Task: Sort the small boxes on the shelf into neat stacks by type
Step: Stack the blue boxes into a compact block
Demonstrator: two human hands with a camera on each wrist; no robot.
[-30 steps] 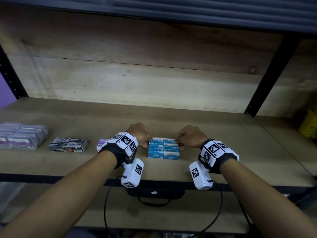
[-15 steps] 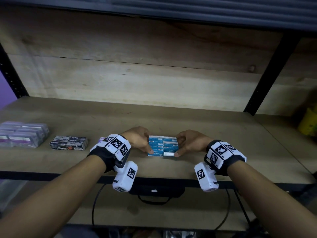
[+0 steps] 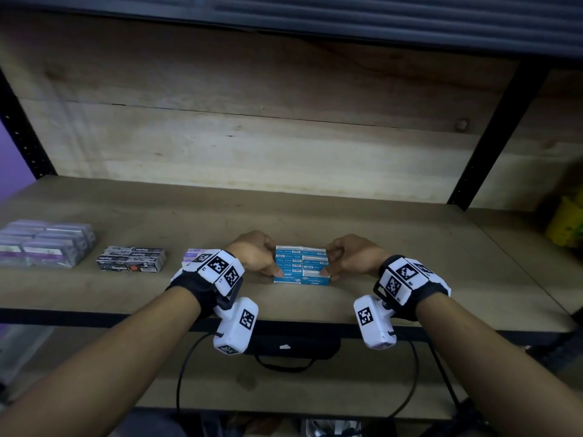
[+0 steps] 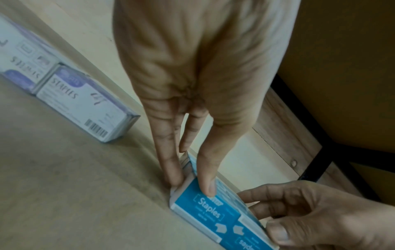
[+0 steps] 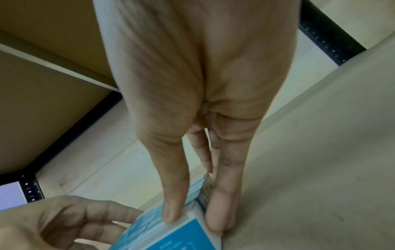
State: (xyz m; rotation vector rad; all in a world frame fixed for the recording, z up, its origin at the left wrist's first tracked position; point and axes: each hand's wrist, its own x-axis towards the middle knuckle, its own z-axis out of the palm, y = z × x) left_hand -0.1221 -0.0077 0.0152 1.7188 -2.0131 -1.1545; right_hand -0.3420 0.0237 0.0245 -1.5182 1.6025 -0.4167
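Note:
A block of several blue staples boxes (image 3: 301, 264) lies packed together on the wooden shelf (image 3: 410, 247), near its front edge. My left hand (image 3: 271, 260) clasps the block's left side and my right hand (image 3: 329, 260) its right side. In the left wrist view the left hand (image 4: 191, 185) has its thumb on a blue box (image 4: 213, 213) and its fingers down the side. The right wrist view shows the right hand (image 5: 198, 218) pinching the other end of a blue box (image 5: 181, 236) the same way.
To the left stand a purple box group (image 3: 44, 247), a black box stack (image 3: 131, 258) and white-purple boxes (image 3: 191, 257) just behind my left wrist. A black upright (image 3: 492, 121) and a yellow object (image 3: 568, 225) are at the right. A black bag (image 3: 293, 345) hangs below.
Both hands slid from the block's far corners down along its sides, so the thumbs now sit at its near edge. The block stayed on the shelf.

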